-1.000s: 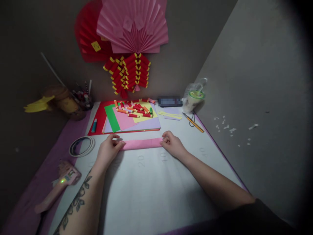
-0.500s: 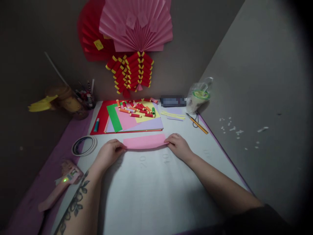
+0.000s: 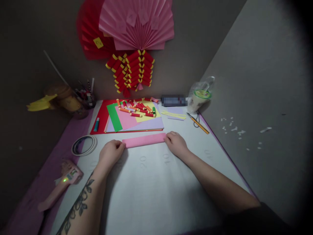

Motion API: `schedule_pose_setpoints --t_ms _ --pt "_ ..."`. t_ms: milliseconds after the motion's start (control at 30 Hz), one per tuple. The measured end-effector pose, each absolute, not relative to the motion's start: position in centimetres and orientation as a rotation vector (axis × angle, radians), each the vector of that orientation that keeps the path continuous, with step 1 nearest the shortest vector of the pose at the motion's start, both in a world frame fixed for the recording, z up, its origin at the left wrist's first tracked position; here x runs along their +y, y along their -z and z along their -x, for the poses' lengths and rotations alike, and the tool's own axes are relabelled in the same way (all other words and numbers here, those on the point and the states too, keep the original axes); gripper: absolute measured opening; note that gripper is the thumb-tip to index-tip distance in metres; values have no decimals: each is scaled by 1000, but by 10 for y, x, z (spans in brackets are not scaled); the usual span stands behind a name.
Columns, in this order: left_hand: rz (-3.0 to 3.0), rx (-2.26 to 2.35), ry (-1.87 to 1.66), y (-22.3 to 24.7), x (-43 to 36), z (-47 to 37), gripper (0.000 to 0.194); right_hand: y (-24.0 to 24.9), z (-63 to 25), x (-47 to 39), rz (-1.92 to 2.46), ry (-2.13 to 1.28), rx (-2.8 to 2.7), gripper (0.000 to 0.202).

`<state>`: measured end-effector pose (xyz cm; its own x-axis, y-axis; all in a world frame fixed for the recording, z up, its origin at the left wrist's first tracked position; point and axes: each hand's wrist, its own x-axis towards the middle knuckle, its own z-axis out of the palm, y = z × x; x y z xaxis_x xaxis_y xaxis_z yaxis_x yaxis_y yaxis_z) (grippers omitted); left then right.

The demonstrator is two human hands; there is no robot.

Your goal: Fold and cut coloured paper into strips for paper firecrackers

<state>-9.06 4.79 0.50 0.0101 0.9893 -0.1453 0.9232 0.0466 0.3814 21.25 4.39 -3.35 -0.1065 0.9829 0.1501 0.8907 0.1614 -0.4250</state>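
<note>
A pink paper strip (image 3: 144,140) stretches between my two hands, over the white sheet that covers the table. My left hand (image 3: 112,152) pinches its left end between thumb and fingers. At the right end, my right hand (image 3: 176,143) is closed on the strip's edge in the same way. The strip looks straight and narrow, tilted slightly up toward the right. Just beyond it lies a stack of coloured paper (image 3: 146,126), with several small red and orange paper rolls (image 3: 136,115) on top.
At the left are rolls of tape (image 3: 94,148) and a pink glue gun (image 3: 55,195) with a green light. A glue stick (image 3: 96,125) lies on red paper. Yellow strips (image 3: 174,115), a pencil (image 3: 201,126) and a bagged cup (image 3: 201,98) sit at the back right. Paper fans (image 3: 139,29) hang above.
The pink strip has gone from bowed and wider to flat and narrower, its lower edge now higher. My left hand has turned slightly, with the thumb now on top of the strip.
</note>
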Motion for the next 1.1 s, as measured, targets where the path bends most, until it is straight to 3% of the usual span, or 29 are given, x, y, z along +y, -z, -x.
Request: schedule_pose_setpoints --t_ms 300,633,1100 --pt "-1857 1899 18 -18 42 92 38 23 -209 37 1873 -383 -2108 23" --pt "-1797 1945 111 -23 42 86 40 23 -206 39 1921 -448 -1986 21" --pt "-1833 1986 124 -22 41 83 42 24 -201 35 1967 -280 -2005 20"
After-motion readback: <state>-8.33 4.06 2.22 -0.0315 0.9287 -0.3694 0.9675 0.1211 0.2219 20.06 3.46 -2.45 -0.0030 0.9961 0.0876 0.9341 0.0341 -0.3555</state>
